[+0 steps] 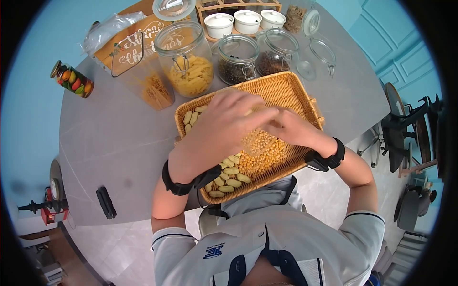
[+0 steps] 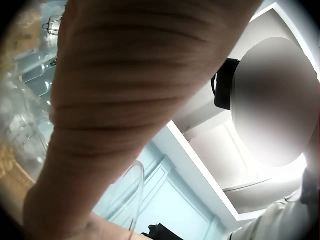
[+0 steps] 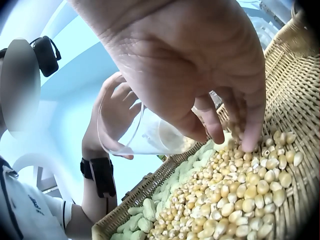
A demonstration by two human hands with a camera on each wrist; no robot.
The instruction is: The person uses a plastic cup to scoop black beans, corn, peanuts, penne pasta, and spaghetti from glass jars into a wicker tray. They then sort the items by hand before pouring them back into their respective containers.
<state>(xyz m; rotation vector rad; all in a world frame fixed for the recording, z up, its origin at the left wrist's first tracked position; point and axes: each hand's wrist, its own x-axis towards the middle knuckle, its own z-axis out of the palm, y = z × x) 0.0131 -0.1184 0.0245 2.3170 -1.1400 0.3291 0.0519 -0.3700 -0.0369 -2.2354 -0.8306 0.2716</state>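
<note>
My left hand (image 1: 222, 119) grips a clear cup (image 3: 142, 132), which is tipped on its side over the wicker tray (image 1: 291, 88). In the right wrist view, the left hand's fingers and thumb wrap around the cup near its wide rim. My right hand (image 3: 200, 65) reaches down beside the cup with fingers curled, its fingertips among the corn kernels (image 3: 235, 195), a few of them between the fingers. Peanuts in the shell (image 1: 231, 176) lie along the tray's left side, next to the corn. In the left wrist view, the left forearm hides most of the work.
Behind the tray stand a jar of pasta (image 1: 188, 71), two dark-filled clip jars (image 1: 236, 62), and an open container of sticks (image 1: 155, 90). White lidded pots (image 1: 219, 25) sit farther back. A jar of colourful pieces (image 1: 74, 81) and a black case (image 1: 106, 202) are at left.
</note>
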